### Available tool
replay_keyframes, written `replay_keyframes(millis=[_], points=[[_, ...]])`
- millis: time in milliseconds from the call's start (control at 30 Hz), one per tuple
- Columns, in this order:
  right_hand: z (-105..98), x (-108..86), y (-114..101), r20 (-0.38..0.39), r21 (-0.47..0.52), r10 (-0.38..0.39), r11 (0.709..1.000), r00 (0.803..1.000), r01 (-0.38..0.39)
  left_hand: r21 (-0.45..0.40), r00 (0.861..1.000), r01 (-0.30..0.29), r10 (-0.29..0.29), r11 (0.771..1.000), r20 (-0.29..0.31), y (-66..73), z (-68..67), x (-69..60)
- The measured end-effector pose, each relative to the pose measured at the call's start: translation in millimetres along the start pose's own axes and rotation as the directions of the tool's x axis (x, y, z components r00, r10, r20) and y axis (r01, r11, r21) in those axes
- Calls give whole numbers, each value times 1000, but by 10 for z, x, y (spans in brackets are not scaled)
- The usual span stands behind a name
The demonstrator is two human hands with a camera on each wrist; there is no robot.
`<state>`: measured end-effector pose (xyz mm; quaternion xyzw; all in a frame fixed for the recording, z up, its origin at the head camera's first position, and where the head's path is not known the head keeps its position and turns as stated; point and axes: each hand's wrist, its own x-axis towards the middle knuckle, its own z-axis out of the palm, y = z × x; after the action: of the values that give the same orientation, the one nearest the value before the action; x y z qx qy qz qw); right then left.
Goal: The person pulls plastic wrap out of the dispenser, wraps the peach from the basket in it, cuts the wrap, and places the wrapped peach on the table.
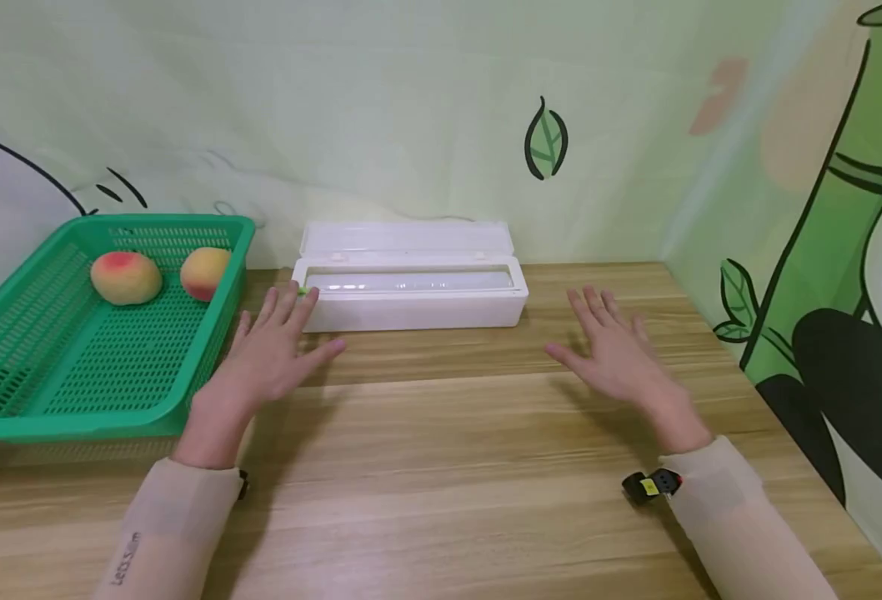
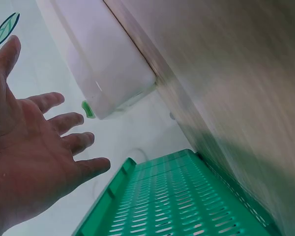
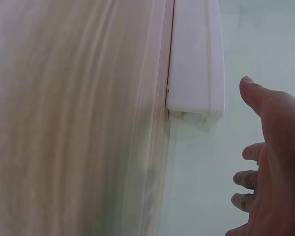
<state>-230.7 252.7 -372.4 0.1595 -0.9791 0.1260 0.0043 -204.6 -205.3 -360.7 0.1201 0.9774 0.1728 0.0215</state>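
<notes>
A long white cling film dispenser [image 1: 411,313] stands at the back of the table, its lid [image 1: 403,240] tipped up against the rear. Through the slot in its top a pale roll [image 1: 411,281] shows. My left hand [image 1: 272,346] hovers by the dispenser's left end with fingers spread, holding nothing. A small green piece [image 2: 88,109] sticks out at that end in the left wrist view. To the right of the dispenser, and apart from it, my right hand [image 1: 613,354] is held up with straight fingers and nothing in it.
A green plastic basket [image 1: 73,427] sits on the left, close beside my left forearm. Inside it lie two peaches, one whole in view [image 1: 127,278] and one partly behind the rim [image 1: 204,273]. A printed cloth [image 1: 411,117] hangs behind the wooden table [image 1: 441,483].
</notes>
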Motion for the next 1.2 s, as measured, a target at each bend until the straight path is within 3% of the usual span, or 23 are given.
replay_keyframes(millis=[433,633,1000,1200], points=[[66,105,-79,-4,34,-23,999,1000,23,-7,1000,4,-4,1000,18,25,34,41],[105,233,-139,-116,85,-83,992,990,93,-5,1000,0,0,1000,5,40,29,82],[218,526,-366,-317,154,-132,970,939,188,-11,999,15,-15,1000,-40,90,-3,200],[265,647,-492,-468,136,-174,955,867,265,-6,995,24,-24,1000,-92,156,-19,282]])
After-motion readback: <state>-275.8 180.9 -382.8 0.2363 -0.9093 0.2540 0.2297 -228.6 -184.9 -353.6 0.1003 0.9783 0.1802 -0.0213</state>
